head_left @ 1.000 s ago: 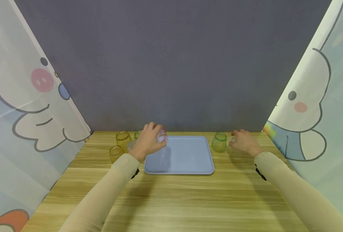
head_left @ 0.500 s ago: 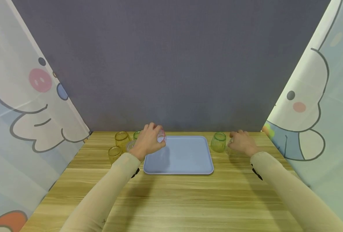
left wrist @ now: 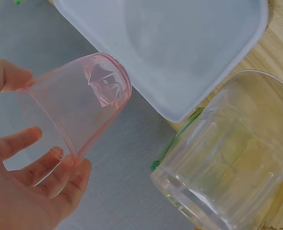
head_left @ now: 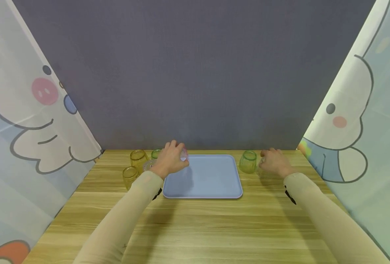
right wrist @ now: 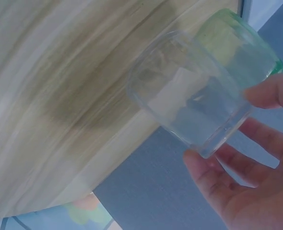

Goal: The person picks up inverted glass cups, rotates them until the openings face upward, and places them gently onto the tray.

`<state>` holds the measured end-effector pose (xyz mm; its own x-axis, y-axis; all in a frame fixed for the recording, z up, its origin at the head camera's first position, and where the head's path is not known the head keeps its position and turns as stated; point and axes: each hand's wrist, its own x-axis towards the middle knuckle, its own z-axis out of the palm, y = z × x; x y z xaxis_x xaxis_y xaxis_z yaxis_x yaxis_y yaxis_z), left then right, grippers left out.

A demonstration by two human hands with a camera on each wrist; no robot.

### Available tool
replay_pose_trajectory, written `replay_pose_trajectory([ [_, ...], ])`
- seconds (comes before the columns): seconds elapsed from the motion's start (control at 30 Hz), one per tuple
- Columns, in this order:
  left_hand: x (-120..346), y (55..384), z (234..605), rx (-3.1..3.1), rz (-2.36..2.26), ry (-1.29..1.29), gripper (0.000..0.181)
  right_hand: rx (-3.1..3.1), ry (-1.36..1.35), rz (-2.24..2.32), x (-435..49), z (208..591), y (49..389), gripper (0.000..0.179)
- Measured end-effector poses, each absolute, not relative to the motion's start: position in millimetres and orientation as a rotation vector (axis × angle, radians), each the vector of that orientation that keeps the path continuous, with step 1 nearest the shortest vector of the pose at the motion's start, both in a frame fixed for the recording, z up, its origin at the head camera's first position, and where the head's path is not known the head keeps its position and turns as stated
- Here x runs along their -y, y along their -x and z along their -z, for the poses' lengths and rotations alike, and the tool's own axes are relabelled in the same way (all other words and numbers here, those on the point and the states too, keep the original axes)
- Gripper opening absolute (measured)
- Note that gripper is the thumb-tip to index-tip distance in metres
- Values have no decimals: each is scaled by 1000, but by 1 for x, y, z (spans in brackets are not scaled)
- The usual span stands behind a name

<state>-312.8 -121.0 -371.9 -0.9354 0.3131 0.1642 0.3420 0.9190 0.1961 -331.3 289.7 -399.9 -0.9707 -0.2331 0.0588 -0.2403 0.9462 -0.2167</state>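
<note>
My left hand [head_left: 170, 159] pinches a pink-tinted glass [left wrist: 81, 105] by its rim, with the thumb on one side and the fingers on the other. Its thick base points away from the palm, and in the head view it overlaps the back left corner of the pale blue tray [head_left: 208, 178]. On the right, my right hand [head_left: 274, 161] grips a clear glass [right wrist: 177, 91] around its thick base, the mouth turned toward the wooden table [right wrist: 98, 62]. Right beside that clear glass stands a green glass [head_left: 248, 163], on the tray's right side.
Left of the tray stand two yellow glasses [head_left: 138, 158], another clear glass [left wrist: 228, 153] and a green glass [head_left: 156, 153], the last partly behind my left hand. A grey panel [head_left: 195, 80] rises along the table's back edge, with printed curtains [head_left: 340, 146] at both sides.
My right hand has drawn slightly left, its fingers closing in on the clear glass. The left hand has tilted a little with the pink glass. The head view has shifted slightly.
</note>
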Motion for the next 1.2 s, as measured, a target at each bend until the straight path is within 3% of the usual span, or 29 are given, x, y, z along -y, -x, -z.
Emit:
replay_pose_trajectory([
  [0.4, 124, 325, 381, 2986, 360, 460, 54, 3064, -353, -355, -288, 402, 331, 50],
  [0.7, 123, 333, 387, 2992, 341, 425, 31, 3056, -348, -340, -289, 405, 330, 50],
  [1.2, 123, 343, 391, 3038, 311, 387, 33, 3035, -367, -357, -288, 405, 327, 52],
])
